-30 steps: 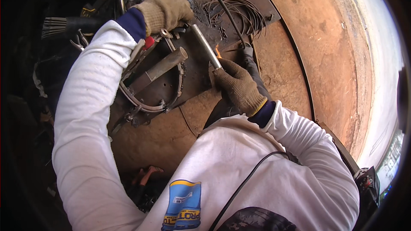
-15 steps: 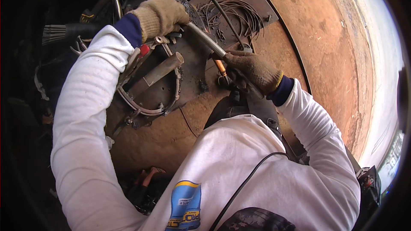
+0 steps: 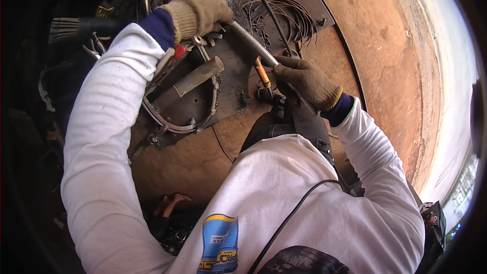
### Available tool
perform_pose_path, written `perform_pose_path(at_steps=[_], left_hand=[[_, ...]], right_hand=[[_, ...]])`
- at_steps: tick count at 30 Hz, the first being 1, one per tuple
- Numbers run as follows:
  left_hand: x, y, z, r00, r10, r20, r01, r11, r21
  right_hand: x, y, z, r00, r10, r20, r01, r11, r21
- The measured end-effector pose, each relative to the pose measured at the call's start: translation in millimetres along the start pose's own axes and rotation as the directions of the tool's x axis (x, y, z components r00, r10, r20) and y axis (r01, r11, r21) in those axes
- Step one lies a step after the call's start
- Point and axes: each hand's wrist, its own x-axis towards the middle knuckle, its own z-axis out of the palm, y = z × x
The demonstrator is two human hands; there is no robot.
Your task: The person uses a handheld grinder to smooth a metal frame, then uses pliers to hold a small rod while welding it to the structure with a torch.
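Observation:
A straight metal tube (image 3: 255, 43) slants between my two gloved hands. My left hand (image 3: 200, 12), in a tan knit glove, is closed at its upper end; the fingertips are partly hidden. My right hand (image 3: 308, 85), in a darker brown glove, wraps round the lower part, and the tube's end shows below the palm. Just left of the right hand is an orange-handled tool (image 3: 263, 74), its lower end dark. Below my left hand, a short wide pipe (image 3: 200, 76) lies across a curved metal frame (image 3: 175, 128). Something red (image 3: 178, 52) shows beside my left sleeve.
A dark steel plate (image 3: 231, 89) lies beneath these things. Coiled wire (image 3: 291, 18) and a dark rod (image 3: 266, 5) lie beyond it. A stiff-bristled brush (image 3: 64, 30) sits at the far left. Brown ground (image 3: 385, 45) extends right. A black cable (image 3: 289, 218) crosses my shirt.
The view has shifted slightly, so the bench things appear a little further right. Both hands still hold the tube. More of the orange-handled tool shows beside my right hand.

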Motion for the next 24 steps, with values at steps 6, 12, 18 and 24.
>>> perform_pose_path(at_steps=[6,12,18,24], left_hand=[[-2.3,-2.3,3.1,1.000,-0.018,-0.008,0.017,0.996,-0.083],[-1.8,0.1,4.1,0.999,-0.033,0.021,0.034,0.999,-0.042],[0.2,0.3,4.8,1.000,-0.005,0.026,0.005,1.000,0.003],[-1.7,1.7,2.7,1.000,0.005,0.015,-0.005,0.999,0.032]], right_hand=[[-5.2,-4.9,11.3,0.998,0.005,-0.058,-0.007,1.000,-0.024],[0.2,24.5,34.5,0.987,-0.093,-0.130,0.089,0.995,-0.037],[9.6,51.5,58.5,0.950,-0.191,-0.246,0.193,0.981,-0.013],[6.8,50.3,64.4,0.947,-0.164,-0.278,0.162,0.986,-0.031]])
